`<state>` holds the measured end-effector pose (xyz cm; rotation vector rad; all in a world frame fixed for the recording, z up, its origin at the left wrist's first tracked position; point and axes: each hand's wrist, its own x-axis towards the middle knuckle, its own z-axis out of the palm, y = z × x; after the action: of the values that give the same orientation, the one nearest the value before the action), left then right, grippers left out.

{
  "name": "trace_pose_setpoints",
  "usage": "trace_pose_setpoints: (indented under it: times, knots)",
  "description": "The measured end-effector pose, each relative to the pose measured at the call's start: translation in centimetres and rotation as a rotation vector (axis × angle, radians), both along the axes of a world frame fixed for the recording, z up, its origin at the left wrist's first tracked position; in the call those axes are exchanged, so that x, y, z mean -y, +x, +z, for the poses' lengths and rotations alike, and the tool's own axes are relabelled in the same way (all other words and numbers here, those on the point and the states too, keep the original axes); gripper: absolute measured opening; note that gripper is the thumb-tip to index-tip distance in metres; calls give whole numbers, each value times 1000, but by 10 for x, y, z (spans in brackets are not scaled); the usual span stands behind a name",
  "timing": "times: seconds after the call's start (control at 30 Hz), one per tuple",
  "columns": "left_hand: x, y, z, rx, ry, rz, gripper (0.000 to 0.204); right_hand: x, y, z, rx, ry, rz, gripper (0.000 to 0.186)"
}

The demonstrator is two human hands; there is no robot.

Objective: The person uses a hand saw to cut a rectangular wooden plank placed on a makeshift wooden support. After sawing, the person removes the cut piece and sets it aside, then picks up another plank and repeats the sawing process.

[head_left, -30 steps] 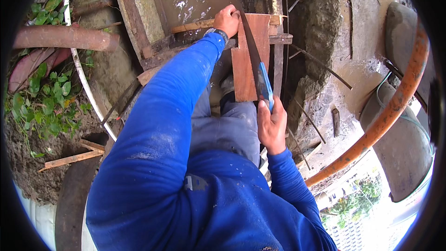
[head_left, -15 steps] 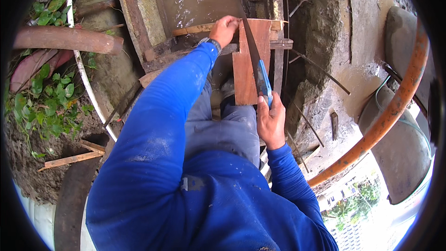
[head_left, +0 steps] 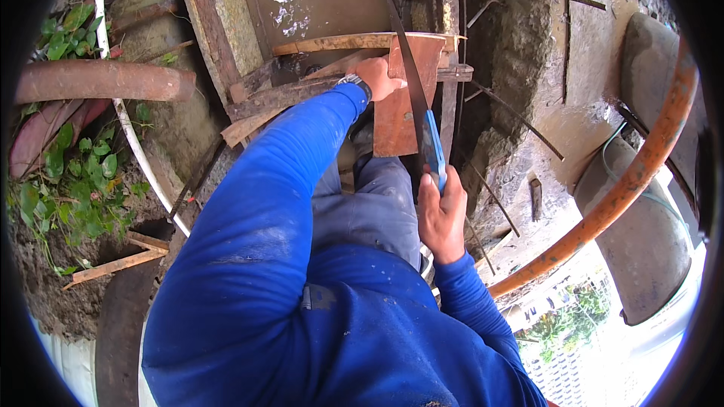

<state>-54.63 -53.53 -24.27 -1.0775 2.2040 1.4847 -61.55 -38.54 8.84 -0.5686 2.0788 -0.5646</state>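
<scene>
A reddish-brown wooden board (head_left: 395,126) lies across the timber bars in front of my legs, its near end close to my knee. My left hand (head_left: 375,79) is closed at the board's left edge, thumb on its top face; the other fingers are mostly hidden. In my right hand (head_left: 443,215) is the blue handle of a handsaw (head_left: 434,142). The dark blade slants up and left over the board, its tip beyond the far edge. Whether the teeth touch the wood I cannot tell.
A thin pale plank (head_left: 324,44) spans the far side, with muddy water (head_left: 332,0) behind it. Metal bars (head_left: 520,118) stick out of rough concrete on the right, near a curved orange pipe (head_left: 626,188). On the left are a brown pipe (head_left: 105,81), a white pipe (head_left: 136,136) and leafy plants (head_left: 75,173).
My left hand has moved from the board's far end nearer along its left edge. The handsaw and my right hand have shifted slightly nearer to me.
</scene>
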Motion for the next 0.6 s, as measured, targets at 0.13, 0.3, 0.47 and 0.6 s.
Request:
trace_pose_setpoints:
  times: [0.13, 0.3, 0.47, 0.6]
  knots:
    - [16, -5, 32, 27, 28, 11, 54, 6, 0, 4, 20, 10, -59, 17]
    - [-7, 7, 31, -39, -246, 172, 54, 6, 0, -7, -34, -15, -2, 17]
    - [-62, 55, 61, -203, -195, 503, 63, 6, -2, -4, -4, -8, -33, 17]
    - [-113, 68, 60, -20, -73, 538, 74, -7, -5, -12, 11, -12, -19, 23]
